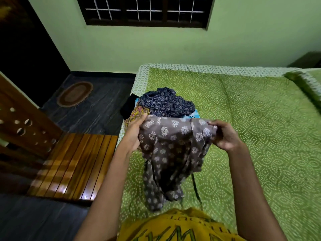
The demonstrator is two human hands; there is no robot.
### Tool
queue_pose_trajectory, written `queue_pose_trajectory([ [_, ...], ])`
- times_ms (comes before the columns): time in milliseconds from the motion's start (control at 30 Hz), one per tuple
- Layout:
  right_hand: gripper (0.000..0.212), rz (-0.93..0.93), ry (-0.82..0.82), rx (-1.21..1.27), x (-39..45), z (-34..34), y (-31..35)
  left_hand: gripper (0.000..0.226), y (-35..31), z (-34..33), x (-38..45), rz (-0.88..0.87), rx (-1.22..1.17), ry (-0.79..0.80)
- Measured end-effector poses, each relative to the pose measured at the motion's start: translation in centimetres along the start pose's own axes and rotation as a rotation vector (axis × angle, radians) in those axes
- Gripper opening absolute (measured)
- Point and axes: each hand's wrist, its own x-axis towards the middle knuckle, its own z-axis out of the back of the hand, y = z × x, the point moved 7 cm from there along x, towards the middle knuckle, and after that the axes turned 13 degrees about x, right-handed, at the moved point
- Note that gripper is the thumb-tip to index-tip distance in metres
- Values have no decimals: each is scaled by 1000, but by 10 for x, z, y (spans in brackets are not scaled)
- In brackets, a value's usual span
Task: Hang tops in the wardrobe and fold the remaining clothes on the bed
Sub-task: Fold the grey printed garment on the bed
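Hands raised above the bed [243, 105]: left hand [134, 134] and right hand [224, 136] each gripping a top edge of a grey-brown garment [173, 153] with white floral print, hanging crumpled. Beyond, heaped clothes [165, 103], navy patterned piece uppermost.

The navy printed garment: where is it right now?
In the head view, the navy printed garment tops the clothes pile at the bed's left edge, just beyond the grey printed garment both hands hold up.
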Motion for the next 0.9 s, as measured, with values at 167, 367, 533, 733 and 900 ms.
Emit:
queue_pose_trajectory([
  [167,46,-68,252,-2,4,-14,-20,90,-2,-4,1,53,-33,118],
  [367,33,-33,-85,-631,23,-4,-41,115,5,-8,5,56,123,153],
  [533,25,258,-375,-769,26,7,-25,113,-14,-9,4,-53,86,95],
  [733,35,-175,-152,-1277,22,6,-44,73,-24,-6,7,-112,99,41],
  [900,42,11,-348,-1428,23,26,-18,38,-25,14,13,-101,145,-178],
])
